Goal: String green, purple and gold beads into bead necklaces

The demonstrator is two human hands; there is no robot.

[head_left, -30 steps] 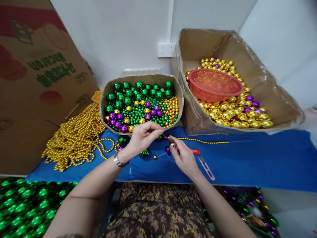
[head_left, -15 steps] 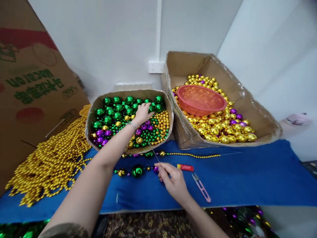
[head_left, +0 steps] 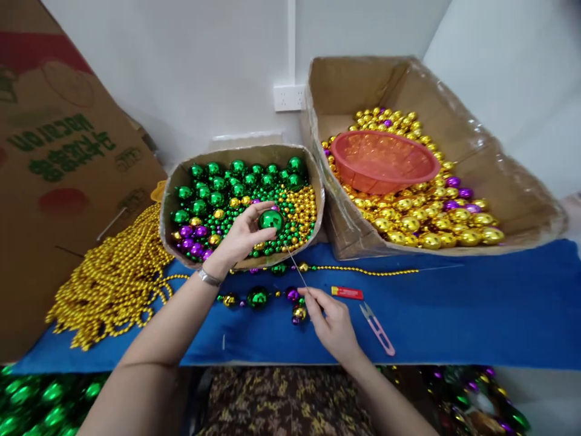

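Observation:
A large shiny green bead (head_left: 271, 221) is gripped between the fingers and thumb of my left hand (head_left: 240, 236), above the front part of a box of mixed beads (head_left: 322, 209). My right hand (head_left: 331, 318) is closed on a long thin needle (head_left: 297, 266), whose tip points up and left toward that box. Beside the right fingers lies a bead string (head_left: 257, 297) with green, gold and purple beads, partly bunched near the hand. Behind it runs a second string ending in small gold beads (head_left: 367, 270) and a bare thread.
Gold bead strands (head_left: 109, 284) are heaped at the left, by a tall carton (head_left: 82, 181). A bigger box (head_left: 354, 91) at the right holds gold and purple beads and a red basket (head_left: 385, 163). On the blue cloth (head_left: 476, 315) lie a red lighter (head_left: 347, 292) and pink thread snips (head_left: 379, 332).
My left hand has come back toward me from among the large green beads, bringing one with it. My right hand still holds the needle. The whole view has shifted slightly.

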